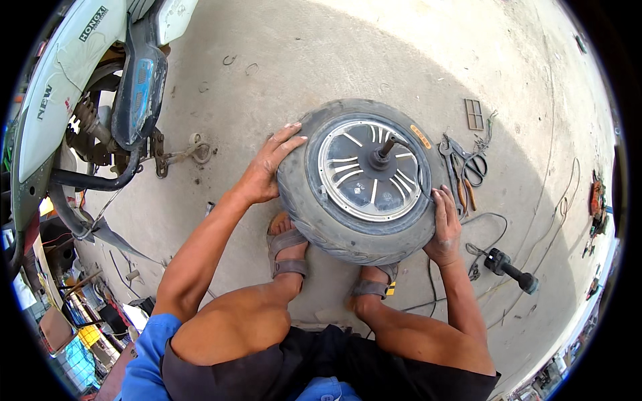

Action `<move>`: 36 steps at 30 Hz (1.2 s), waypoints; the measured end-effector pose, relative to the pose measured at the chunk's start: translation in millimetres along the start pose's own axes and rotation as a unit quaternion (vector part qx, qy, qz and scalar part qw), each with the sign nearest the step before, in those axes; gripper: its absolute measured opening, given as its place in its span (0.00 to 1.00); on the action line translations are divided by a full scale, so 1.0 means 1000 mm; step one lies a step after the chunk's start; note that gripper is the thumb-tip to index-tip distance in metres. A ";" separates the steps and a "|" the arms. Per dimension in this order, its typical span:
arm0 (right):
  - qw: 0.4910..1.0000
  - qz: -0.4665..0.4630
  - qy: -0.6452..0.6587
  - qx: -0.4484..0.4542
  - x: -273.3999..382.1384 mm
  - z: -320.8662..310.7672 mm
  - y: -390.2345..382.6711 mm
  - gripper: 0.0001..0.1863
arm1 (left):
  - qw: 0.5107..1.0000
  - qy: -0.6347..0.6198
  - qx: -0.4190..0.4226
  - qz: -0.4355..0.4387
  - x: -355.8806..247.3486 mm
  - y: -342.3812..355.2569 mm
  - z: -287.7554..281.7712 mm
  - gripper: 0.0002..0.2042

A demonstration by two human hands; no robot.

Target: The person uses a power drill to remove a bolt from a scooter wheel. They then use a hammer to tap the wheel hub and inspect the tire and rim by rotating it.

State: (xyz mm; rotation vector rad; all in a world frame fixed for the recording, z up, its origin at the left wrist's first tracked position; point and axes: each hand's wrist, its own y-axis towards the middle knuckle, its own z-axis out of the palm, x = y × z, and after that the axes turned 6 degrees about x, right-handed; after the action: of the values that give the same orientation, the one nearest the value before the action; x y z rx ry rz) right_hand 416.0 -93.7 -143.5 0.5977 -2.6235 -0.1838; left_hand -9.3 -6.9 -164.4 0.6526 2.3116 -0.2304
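Between my hands is a scooter wheel with a black tyre and a hub motor at its centre, silver-rimmed with white ribs. A dark axle sticks up from the hub. My left hand grips the tyre's left side, thumb below and fingers over the edge. On the opposite side my right hand holds the tyre, fingers reaching up along the sidewall. The wheel's underside is hidden, so I cannot tell whether it touches the floor.
Right of the wheel lie pliers, scissors and a small metal grid. A black power tool lies nearer me among loose cables. A white scooter stands at left, above a cluttered rack. My sandalled feet flank the wheel's near side.
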 end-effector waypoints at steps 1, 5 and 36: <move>1.000 0.006 0.001 0.013 -0.003 -0.006 0.010 0.45 | 0.999 -0.037 0.003 -0.008 -0.001 0.009 -0.003 0.48; 0.999 0.029 -0.002 0.045 -0.013 -0.034 0.046 0.48 | 0.992 -0.123 0.002 -0.022 -0.007 0.046 -0.032 0.48; 0.984 0.089 0.134 -0.079 -0.094 -0.058 0.043 0.51 | 0.975 -0.213 -0.049 -0.034 -0.046 0.119 -0.013 0.39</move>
State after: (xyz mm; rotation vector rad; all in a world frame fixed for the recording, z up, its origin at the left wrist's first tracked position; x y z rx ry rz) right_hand 502.3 -15.6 -118.7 0.3085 -2.3584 -0.2358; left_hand 72.8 81.4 -120.5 0.4263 1.9195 -0.2584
